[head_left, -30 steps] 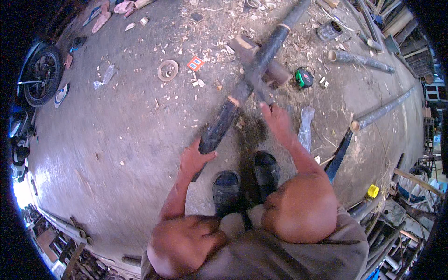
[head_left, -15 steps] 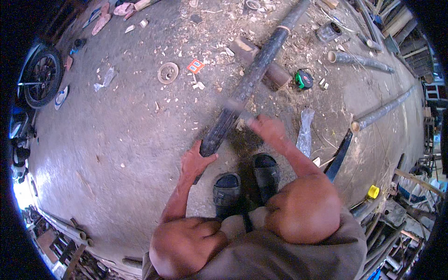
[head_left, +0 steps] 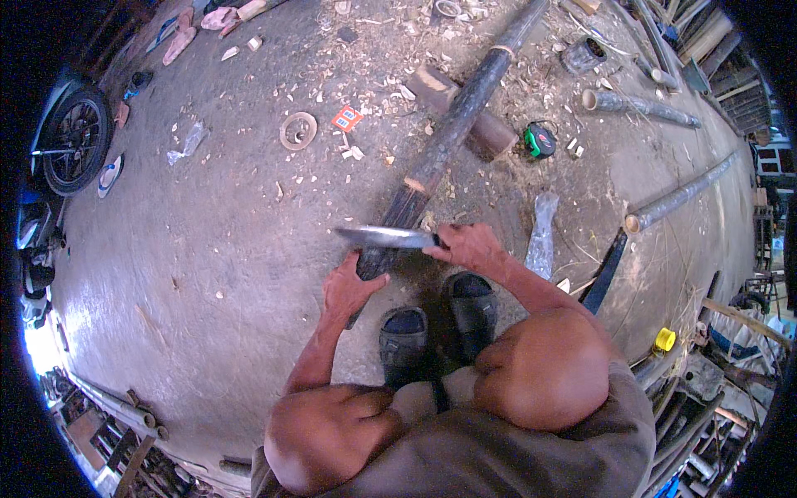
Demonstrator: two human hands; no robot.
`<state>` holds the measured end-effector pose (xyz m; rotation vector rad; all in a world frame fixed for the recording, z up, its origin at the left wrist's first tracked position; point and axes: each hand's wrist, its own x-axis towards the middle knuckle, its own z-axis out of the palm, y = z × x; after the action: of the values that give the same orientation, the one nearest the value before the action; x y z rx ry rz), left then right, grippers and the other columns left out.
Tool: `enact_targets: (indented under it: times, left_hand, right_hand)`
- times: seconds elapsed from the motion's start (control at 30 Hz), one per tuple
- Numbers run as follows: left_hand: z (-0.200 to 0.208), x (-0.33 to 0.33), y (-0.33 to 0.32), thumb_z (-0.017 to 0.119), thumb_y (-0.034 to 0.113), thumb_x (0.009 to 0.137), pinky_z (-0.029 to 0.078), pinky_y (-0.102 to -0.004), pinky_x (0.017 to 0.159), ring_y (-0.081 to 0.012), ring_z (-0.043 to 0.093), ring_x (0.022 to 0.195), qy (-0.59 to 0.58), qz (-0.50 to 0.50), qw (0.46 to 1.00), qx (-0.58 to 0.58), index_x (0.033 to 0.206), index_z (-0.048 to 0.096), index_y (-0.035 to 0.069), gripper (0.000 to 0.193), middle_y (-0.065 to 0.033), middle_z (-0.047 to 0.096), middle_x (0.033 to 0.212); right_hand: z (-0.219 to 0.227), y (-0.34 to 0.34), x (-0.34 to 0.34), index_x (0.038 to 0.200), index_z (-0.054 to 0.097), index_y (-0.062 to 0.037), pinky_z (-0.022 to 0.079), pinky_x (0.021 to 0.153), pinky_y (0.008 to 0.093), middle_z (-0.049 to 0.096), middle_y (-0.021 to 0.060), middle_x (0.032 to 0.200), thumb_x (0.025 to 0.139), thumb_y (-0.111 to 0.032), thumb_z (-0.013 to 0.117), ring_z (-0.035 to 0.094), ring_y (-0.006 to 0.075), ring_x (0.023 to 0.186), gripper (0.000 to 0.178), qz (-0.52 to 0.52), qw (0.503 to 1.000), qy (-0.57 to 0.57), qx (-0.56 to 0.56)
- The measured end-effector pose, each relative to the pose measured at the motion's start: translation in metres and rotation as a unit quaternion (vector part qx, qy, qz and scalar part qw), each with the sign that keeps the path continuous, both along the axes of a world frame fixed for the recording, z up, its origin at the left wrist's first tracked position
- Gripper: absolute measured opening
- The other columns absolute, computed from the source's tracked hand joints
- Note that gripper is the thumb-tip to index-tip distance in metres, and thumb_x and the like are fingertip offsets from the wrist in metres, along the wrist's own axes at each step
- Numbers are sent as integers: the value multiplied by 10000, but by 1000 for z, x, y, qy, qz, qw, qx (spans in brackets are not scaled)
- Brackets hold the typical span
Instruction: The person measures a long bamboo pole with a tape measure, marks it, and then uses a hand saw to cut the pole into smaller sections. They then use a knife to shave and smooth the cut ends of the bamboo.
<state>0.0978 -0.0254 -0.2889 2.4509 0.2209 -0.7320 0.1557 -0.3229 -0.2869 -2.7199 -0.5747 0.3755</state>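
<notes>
A long dark bamboo pole (head_left: 455, 126) slants from the far right toward me, propped across a short brown log (head_left: 493, 138). My left hand (head_left: 349, 286) is closed around its near end. My right hand (head_left: 471, 246) grips the handle of a large knife (head_left: 386, 237), whose wide metal blade lies crosswise over the pole, just beyond my left fingers. The blade is a little blurred, and whether its edge touches the pole I cannot tell. Farther up the pole, a pale, freshly cut band shows at a joint. My sandals (head_left: 404, 339) are below, between the two forearms.
Wood chips litter the far floor. Right of the log sit a green-and-black tape measure (head_left: 540, 140) and a metal can (head_left: 584, 56). Cut bamboo lengths (head_left: 681, 195), a saw (head_left: 604, 272) and a clear plastic bag (head_left: 543, 235) lie to the right. A wheel (head_left: 76, 141) stands left.
The knife has come down along the pole toward my left hand, uncovering the pale band. My right hand has dropped slightly; my left hand keeps its place on the pole.
</notes>
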Motion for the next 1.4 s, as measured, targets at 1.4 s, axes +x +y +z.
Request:
enact_targets:
  times: [1.4]
  left_hand:
    - [-12, 3, 20, 811, 514, 767, 513, -403, 917, -248, 669, 988, 118, 73, 951, -275, 1225, 670, -4, 706, -151, 717, 1072]
  right_hand:
    - [-14, -4, 2, 850, 623, -54, 562, 641, 543, 638, 207, 636, 965, -672, 522, 705, 415, 698, 636, -54, 998, 2, -46]
